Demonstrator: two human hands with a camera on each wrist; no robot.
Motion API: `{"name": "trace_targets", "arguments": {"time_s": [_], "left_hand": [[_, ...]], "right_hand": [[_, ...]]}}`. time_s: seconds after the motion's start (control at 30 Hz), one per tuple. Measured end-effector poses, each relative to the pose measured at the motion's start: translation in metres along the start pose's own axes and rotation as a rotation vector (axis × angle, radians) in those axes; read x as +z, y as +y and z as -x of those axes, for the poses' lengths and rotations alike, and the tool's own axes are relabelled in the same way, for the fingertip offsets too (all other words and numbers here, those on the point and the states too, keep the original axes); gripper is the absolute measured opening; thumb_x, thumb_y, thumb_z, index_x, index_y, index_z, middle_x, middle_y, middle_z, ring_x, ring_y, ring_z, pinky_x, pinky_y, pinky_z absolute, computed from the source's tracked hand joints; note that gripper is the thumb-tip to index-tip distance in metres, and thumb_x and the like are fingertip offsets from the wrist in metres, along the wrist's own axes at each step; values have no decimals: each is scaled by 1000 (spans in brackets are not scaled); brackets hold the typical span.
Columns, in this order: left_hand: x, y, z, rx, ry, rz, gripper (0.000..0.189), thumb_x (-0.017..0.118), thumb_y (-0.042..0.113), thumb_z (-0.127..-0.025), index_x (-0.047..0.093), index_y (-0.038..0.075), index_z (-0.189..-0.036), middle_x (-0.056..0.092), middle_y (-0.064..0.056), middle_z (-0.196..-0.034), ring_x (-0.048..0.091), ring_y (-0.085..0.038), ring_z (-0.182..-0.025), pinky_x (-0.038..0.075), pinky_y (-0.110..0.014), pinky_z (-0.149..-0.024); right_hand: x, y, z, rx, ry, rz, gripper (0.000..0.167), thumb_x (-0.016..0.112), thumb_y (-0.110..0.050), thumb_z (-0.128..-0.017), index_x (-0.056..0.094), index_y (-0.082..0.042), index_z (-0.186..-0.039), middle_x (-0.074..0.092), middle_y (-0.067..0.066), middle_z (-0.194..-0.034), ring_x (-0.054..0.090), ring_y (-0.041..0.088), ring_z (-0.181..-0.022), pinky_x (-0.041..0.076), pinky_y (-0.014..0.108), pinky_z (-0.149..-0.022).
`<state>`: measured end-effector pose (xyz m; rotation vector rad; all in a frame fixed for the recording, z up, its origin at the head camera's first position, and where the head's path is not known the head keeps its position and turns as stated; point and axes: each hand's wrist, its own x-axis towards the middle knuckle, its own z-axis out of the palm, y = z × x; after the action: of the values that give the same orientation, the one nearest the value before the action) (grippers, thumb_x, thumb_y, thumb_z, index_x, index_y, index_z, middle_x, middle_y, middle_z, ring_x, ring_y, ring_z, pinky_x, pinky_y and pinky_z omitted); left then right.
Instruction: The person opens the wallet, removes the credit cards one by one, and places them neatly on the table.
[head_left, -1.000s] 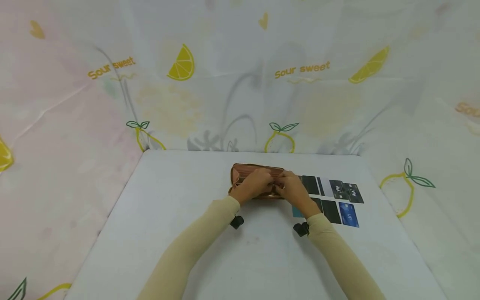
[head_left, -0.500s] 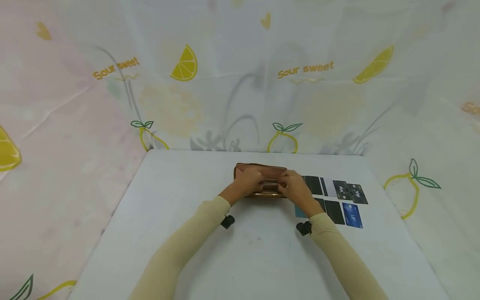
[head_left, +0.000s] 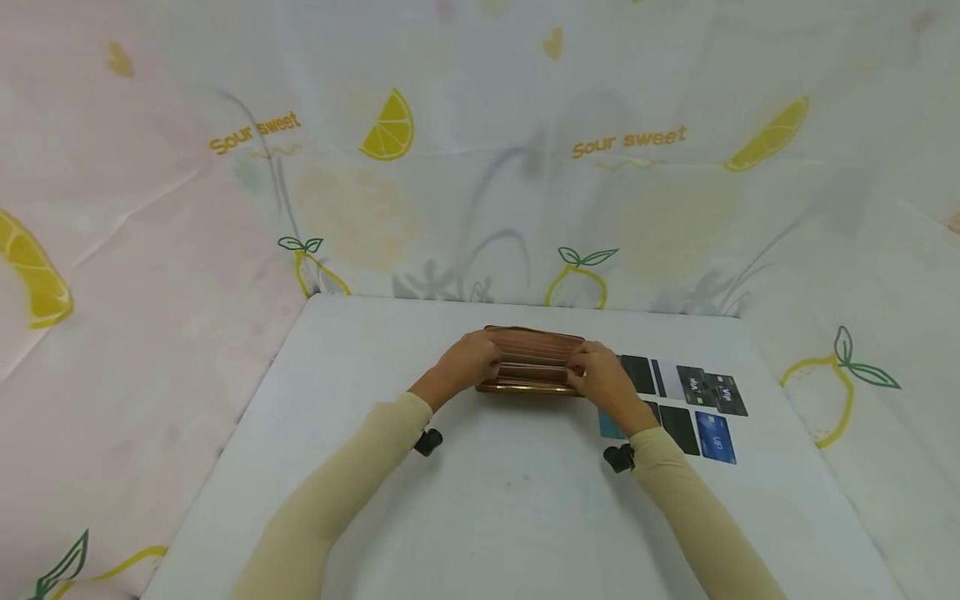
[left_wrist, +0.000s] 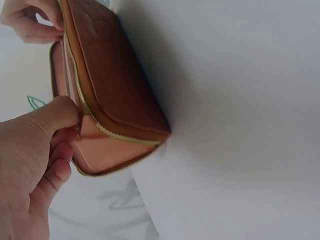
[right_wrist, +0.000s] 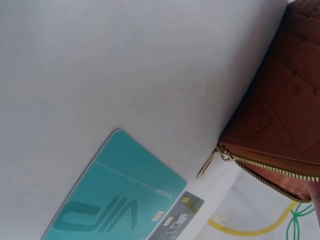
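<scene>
A brown zip-around wallet [head_left: 534, 358] stands unzipped on the white table, its pink-brown inner pockets facing up. At its left end my left hand [head_left: 468, 358] pinches the wallet's inner divider; the thumb is over the pocket edge in the left wrist view, where the quilted outer face [left_wrist: 112, 75] shows. My right hand [head_left: 603, 375] pinches the inside at the other end, its fingertips partly hidden in the head view. Only a sliver of a right finger [right_wrist: 315, 195] appears in the right wrist view, beside the gold zip and hanging zip pull [right_wrist: 207, 162].
Right of the wallet, several cards lie in two rows, among them black VIP cards [head_left: 727, 393], a blue card [head_left: 716, 437] and a teal card [right_wrist: 117, 195]. My right forearm crosses over part of the lower row. A lemon-print cloth [head_left: 480, 167] hangs behind the table [head_left: 487, 517].
My left hand has moved left from the wallet's middle to its left end, uncovering the inner pockets. The right hand stays at the right end. The head view has shifted slightly.
</scene>
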<state>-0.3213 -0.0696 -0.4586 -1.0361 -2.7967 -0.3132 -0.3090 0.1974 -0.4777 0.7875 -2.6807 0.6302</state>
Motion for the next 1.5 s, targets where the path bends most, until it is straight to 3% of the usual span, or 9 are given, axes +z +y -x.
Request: {"name": "trace_targets", "arguments": {"time_s": [0.17,0.3,0.4,0.47,0.57,0.7,0.87,1.23,1.5], "left_hand": [[1,-9,10,60,104,79,20,73,-2,-84,65,9,-69,67,-6,-94,62,-21,-92,51,-31,-82],[3,-12,11,1,118,187,4,72,5,-86,68,4,-87,63,-12,-105,58,-24,-95,50,-33,-82],[6,-15,13,-73,77,262,39,76,21,-86,63,3,-118,54,-14,-120,53,-25,-105,48,-36,-86],[10,-19,15,-98,28,291,67,78,33,-84,49,7,-139,45,-12,-132,47,-25,-118,45,-36,-94],[19,-26,18,-96,-23,329,96,80,43,-79,28,10,-152,35,-10,-142,36,-25,-130,40,-37,-102],[31,-33,21,-64,-3,372,104,82,45,-76,24,8,-153,31,-12,-144,30,-28,-132,38,-40,-104],[38,-35,20,-31,32,390,106,83,41,-76,21,4,-153,29,-14,-144,29,-30,-132,38,-41,-105],[37,-30,17,-37,16,353,109,83,41,-76,16,6,-154,27,-14,-145,27,-30,-135,38,-37,-105],[40,-31,18,-26,49,329,110,84,41,-75,18,2,-153,28,-17,-144,29,-32,-132,42,-39,-100]], "right_hand": [[-7,-2,0,-6,-18,18,3,76,0,-80,73,0,-80,64,8,-89,57,23,-83,51,35,-71],[-11,-4,-3,-20,-29,38,4,75,3,-79,72,2,-80,64,10,-90,58,27,-86,51,39,-75],[-11,-9,-5,-58,-45,29,7,73,5,-79,72,1,-84,63,9,-90,59,27,-88,51,39,-76],[-10,-14,-7,-107,-51,18,10,72,6,-80,72,0,-87,63,8,-90,59,26,-89,51,37,-76],[-8,-24,-9,-185,-57,-13,11,71,5,-82,72,-1,-91,64,8,-91,61,25,-89,52,36,-75],[-3,-32,-14,-226,-121,-19,14,70,4,-85,73,-3,-96,68,8,-95,64,24,-90,53,34,-75],[0,-33,-20,-226,-201,76,15,71,5,-85,76,-4,-96,70,7,-95,67,22,-92,54,33,-78],[6,-45,-29,-298,-174,376,12,72,-1,-86,75,-10,-79,63,2,-77,62,18,-77,53,32,-65],[12,-48,-31,-259,-190,371,13,69,0,-88,75,-11,-82,63,2,-82,62,19,-81,54,32,-65]]}}
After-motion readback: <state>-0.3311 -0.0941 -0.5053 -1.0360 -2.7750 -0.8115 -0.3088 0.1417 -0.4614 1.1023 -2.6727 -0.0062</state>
